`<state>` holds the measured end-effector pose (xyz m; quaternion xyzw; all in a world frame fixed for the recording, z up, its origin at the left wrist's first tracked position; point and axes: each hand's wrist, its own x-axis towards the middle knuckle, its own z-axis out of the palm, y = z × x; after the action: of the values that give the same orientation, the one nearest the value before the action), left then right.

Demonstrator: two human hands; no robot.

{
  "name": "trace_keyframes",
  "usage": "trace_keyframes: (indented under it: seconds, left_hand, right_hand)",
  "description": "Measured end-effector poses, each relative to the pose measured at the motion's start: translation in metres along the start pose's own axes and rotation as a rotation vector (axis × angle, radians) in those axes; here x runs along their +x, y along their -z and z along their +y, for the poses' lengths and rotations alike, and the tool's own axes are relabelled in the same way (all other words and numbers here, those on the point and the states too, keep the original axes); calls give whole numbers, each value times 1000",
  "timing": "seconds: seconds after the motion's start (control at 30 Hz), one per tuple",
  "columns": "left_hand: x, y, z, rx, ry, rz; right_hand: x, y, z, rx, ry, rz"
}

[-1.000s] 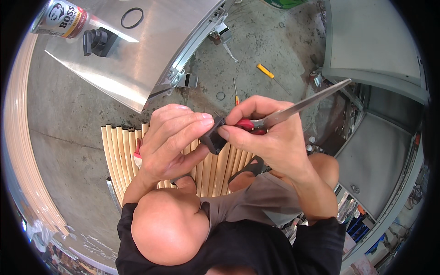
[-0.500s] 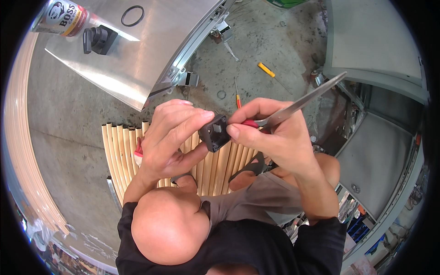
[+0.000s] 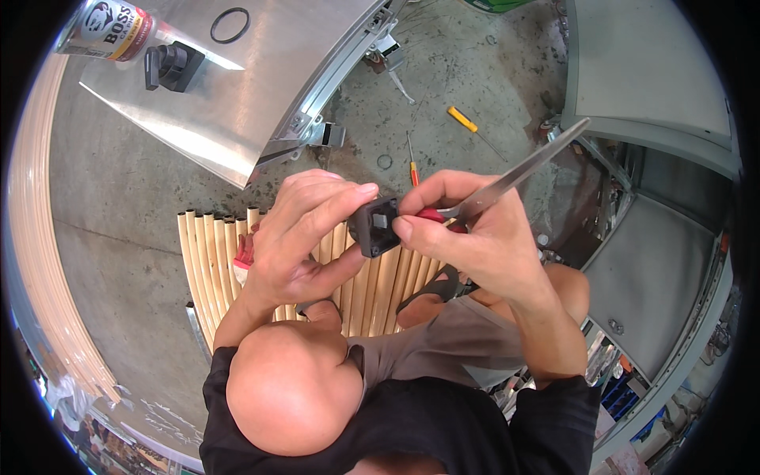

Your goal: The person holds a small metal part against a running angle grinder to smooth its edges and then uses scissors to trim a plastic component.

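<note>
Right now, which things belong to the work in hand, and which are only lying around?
In the work:
black square hollow part, in the left hand
red-handled metal scissors, in the right hand

Apparently lying about:
yellow-handled screwdriver, on the grey floor
red-and-yellow screwdriver, also there
thin black ring, on the shiny metal sheet
black knobbed part, same sheet, possibly related

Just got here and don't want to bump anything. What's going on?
A person is handling a small, square black part. The left grip holds it, hollow side showing. The right grip holds red-handled scissors, pointing to the upper right, and is close beside the part. A black knob and black ring sit on a metal sheet; two screwdrivers lie on the floor.
</note>
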<state>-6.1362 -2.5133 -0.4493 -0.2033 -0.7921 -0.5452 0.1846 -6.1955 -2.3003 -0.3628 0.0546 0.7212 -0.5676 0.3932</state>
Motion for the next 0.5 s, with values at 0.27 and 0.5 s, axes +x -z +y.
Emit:
trace_keyframes:
  seconds: [0.27, 0.5]
  left_hand:
    - [-3, -2, -1, 1, -21, 6]
    - [-5, -4, -2, 20, -35, 7]
  right_hand:
    - [-3, 0, 0, 24, 13, -3]
    - [-5, 1, -3, -4, 17, -9]
